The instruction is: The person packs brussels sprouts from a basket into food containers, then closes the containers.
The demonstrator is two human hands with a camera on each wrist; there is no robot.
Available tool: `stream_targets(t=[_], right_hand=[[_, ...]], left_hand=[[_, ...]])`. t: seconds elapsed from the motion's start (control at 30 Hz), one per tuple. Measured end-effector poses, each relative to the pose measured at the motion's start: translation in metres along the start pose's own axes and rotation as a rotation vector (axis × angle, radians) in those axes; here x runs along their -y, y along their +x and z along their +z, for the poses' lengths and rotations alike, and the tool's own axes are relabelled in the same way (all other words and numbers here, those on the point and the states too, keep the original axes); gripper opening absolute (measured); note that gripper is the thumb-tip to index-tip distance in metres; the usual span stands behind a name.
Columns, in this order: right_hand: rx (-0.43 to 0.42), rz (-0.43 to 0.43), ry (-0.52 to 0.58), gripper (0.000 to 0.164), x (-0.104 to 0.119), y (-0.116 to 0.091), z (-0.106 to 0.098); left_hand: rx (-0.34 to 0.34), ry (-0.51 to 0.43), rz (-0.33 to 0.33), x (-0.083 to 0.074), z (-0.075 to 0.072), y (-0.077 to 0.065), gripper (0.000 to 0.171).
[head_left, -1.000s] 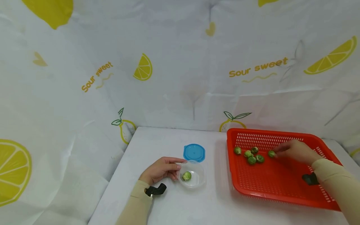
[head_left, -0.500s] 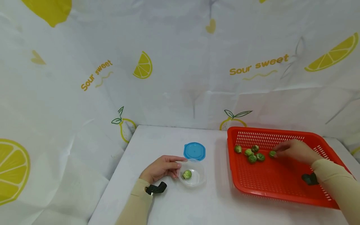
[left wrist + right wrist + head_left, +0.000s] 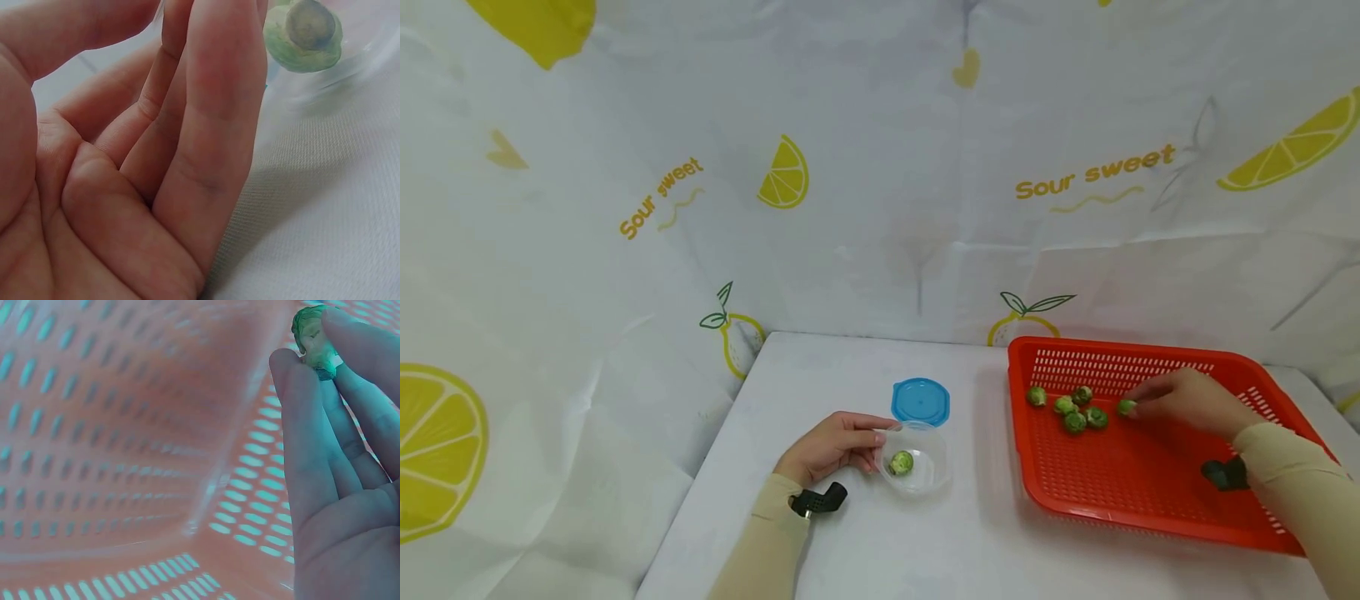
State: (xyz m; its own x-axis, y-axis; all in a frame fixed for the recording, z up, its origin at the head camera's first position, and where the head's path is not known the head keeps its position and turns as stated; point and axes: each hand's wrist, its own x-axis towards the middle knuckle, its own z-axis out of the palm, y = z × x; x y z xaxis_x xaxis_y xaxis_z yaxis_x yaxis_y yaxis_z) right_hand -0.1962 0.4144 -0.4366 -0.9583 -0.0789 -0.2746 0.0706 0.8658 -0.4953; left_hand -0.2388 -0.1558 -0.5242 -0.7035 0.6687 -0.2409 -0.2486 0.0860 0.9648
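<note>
At the table's middle, my left hand (image 3: 835, 448) holds a small clear plastic bowl (image 3: 934, 475) by its left rim. One Brussels sprout (image 3: 901, 462) lies inside the bowl; the left wrist view shows that sprout (image 3: 306, 34) through the clear wall, just past the fingers. Over on the right, my right hand (image 3: 1187, 404) reaches into a red perforated plastic basket (image 3: 1120, 492). Its thumb and fingertips pinch another Brussels sprout (image 3: 314, 340), partly covered by the fingers. Several more sprouts (image 3: 1075, 422) sit in the basket's left half.
A blue lid (image 3: 921, 402) lies on the white table (image 3: 880, 550) just behind the bowl. Behind the table hangs a white lemon-print sheet (image 3: 880, 167). The basket's raised rim surrounds the right hand's working area.
Only a slight shift of the head view shows. The left hand stays at the bowl, and the right hand stays at the same sprout in the basket.
</note>
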Motion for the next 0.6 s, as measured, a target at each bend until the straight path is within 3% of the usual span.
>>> stream_targets(t=[0.33,0.6], right_hand=[[-0.073,0.000,0.023,0.049,0.028,-0.037,-0.019],[-0.112,0.001,0.088,0.055,0.060,-0.061,-0.012]], left_hand=[[-0.001,0.009,0.012,-0.001,0.003,0.000,0.042],[0.000,0.014,0.014,-0.001,0.003,-0.001,0.040]])
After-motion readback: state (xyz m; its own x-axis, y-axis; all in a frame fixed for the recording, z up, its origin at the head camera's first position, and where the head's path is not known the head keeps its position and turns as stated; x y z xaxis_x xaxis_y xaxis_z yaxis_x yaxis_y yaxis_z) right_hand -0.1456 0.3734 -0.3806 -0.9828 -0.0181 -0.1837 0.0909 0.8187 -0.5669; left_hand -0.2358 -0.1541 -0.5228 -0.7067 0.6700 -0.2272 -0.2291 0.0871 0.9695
